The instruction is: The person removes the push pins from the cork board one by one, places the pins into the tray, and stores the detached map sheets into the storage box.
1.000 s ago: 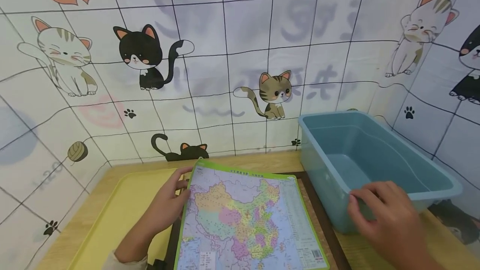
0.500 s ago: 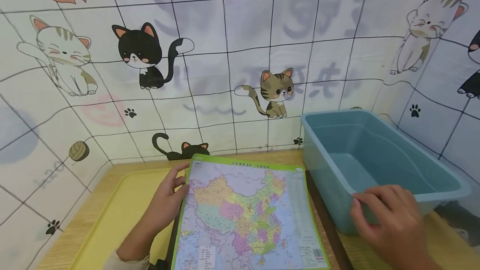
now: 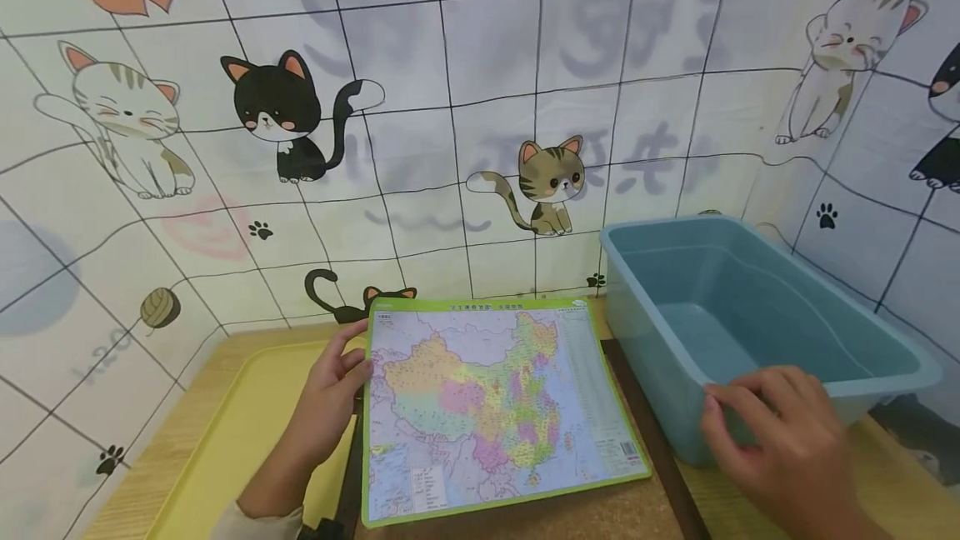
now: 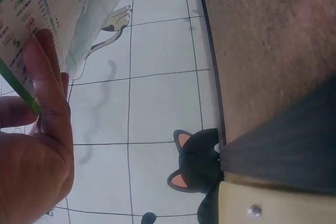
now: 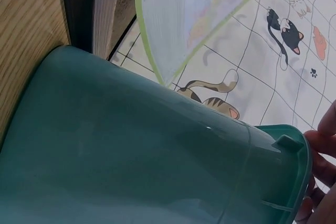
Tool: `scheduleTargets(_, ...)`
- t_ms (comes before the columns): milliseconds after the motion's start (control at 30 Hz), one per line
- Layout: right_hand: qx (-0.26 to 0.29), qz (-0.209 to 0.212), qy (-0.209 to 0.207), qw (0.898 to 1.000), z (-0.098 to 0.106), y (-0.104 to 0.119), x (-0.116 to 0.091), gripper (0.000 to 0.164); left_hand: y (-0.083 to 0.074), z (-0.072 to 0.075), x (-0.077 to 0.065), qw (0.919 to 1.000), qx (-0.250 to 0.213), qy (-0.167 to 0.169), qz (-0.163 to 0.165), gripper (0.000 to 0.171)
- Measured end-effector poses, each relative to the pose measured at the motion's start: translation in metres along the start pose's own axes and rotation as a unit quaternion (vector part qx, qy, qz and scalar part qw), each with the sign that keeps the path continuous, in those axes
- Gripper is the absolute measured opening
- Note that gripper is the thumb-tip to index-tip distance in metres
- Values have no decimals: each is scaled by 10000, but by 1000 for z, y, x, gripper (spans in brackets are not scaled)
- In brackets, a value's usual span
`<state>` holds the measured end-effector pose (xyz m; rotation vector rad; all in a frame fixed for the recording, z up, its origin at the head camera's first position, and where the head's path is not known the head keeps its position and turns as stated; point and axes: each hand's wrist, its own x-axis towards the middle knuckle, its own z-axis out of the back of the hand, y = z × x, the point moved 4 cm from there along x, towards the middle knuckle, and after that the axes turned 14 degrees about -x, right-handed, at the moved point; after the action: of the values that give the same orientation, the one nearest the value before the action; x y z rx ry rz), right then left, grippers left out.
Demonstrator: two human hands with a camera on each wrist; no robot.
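My left hand (image 3: pixel 330 394) grips the left edge of a map sheet (image 3: pixel 465 390) with a green border, thumb in front and fingers behind. In the left wrist view, that hand (image 4: pixel 44 124) pinches the sheet's green edge, and its back is printed. The sheet is raised off a brown board (image 3: pixel 570 515) with a dark frame. At the right, my right hand (image 3: pixel 780 440) holds the near corner of the rim of a blue-green plastic tub (image 3: pixel 652 357). Fingers (image 5: pixel 323 145) of this hand curl at the tub's rim in the right wrist view.
A yellow tray (image 3: pixel 247 415) lies left of the board on the wooden table (image 3: pixel 187 440). Behind stands a wall (image 3: pixel 420 148) covered in white tile-pattern sheeting with cartoon cats. A dark object (image 3: pixel 915 440) is partly visible past the tub.
The map sheet has come up and tilted, its lower edge now in view with the board showing beneath. My left hand has risen slightly with it; the right hand stays at the tub rim.
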<state>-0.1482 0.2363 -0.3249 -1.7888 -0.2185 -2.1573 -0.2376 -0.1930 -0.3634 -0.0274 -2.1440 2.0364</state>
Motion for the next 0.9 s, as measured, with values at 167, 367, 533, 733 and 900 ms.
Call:
scheduleTargets(167, 44, 0, -10, 10000, 0, 1, 2, 50, 1, -1, 0, 9995, -270, -61, 178, 47)
scheduleTargets(367, 13, 0, 35, 10000, 2, 3, 4, 48, 5, -2, 1, 9975, -576, -182, 368, 48)
scheduleTargets(533, 58, 30, -51, 10000, 3, 5, 7, 47, 3, -2, -2, 9962, -756, -289, 328, 50)
scheduleTargets(733, -139, 66, 59, 9999, 3, 5, 7, 45, 1, 3, -2, 9937, -858, -636, 335, 50)
scheduleTargets(900, -255, 41, 95, 9996, 3, 3, 6, 45, -1, 5, 1, 9923, -910, -785, 294, 49)
